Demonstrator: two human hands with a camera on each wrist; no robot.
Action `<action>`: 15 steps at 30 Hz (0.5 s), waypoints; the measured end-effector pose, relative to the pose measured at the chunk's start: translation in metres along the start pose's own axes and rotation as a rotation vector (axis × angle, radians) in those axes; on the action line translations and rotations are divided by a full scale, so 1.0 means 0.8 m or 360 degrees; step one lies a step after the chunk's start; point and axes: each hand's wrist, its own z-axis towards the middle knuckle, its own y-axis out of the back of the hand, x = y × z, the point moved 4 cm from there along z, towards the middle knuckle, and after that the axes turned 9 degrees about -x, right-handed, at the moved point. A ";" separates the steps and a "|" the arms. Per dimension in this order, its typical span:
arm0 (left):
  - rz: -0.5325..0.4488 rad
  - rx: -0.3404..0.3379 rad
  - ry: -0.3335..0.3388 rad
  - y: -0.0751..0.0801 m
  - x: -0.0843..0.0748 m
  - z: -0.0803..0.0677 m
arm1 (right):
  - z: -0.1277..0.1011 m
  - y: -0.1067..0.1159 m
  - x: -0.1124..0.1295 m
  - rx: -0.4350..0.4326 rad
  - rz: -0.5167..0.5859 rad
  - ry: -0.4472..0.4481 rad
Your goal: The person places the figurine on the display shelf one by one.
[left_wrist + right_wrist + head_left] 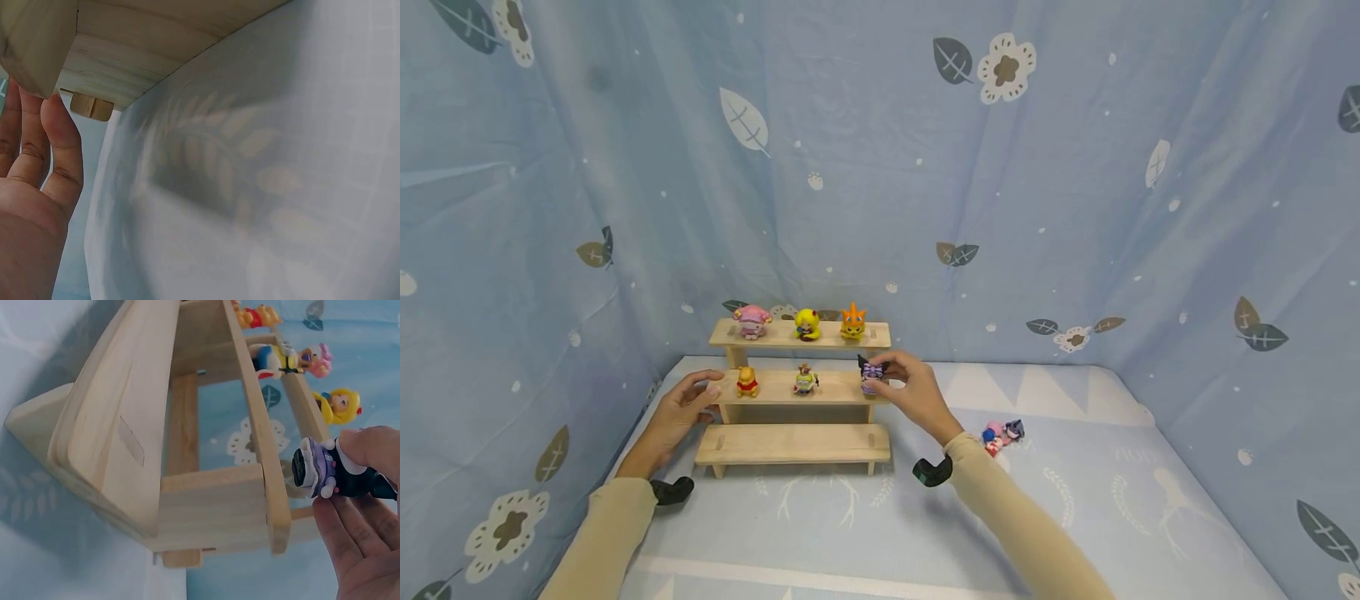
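A three-step wooden display stand (793, 444) stands at the left, toward the back curtain. At the right end of its middle step, my right hand (917, 393) pinches a small figurine (872, 377) with black ears and a purple outfit. In the right wrist view, thumb and fingers hold that figurine (331, 464) tilted beside the step's end. My left hand (676, 412) grips the left end of the middle step, its fingertips at the board's edge. Also on this step are a Winnie the Pooh figurine (747, 382) and a yellow figurine with a brown hat (805, 381).
Along the top step sit a pink figurine (752, 322), a yellow-haired figurine (807, 324) and an orange spiky figurine (853, 322). Several more figurines (1000, 435) lie in a pile right of the stand. A blue patterned curtain (880, 208) encloses the table (1060, 533).
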 end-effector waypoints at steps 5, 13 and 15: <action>0.0001 -0.0005 0.0001 0.000 0.002 0.000 | 0.003 -0.013 0.001 0.0025 0.0014 -0.0014; -0.0003 -0.0005 0.0007 -0.001 0.002 0.000 | 0.005 -0.028 -0.001 0.0056 0.0047 -0.0032; -0.0008 -0.0001 0.0004 -0.001 0.002 0.000 | 0.005 -0.031 -0.001 0.0067 0.0042 -0.0034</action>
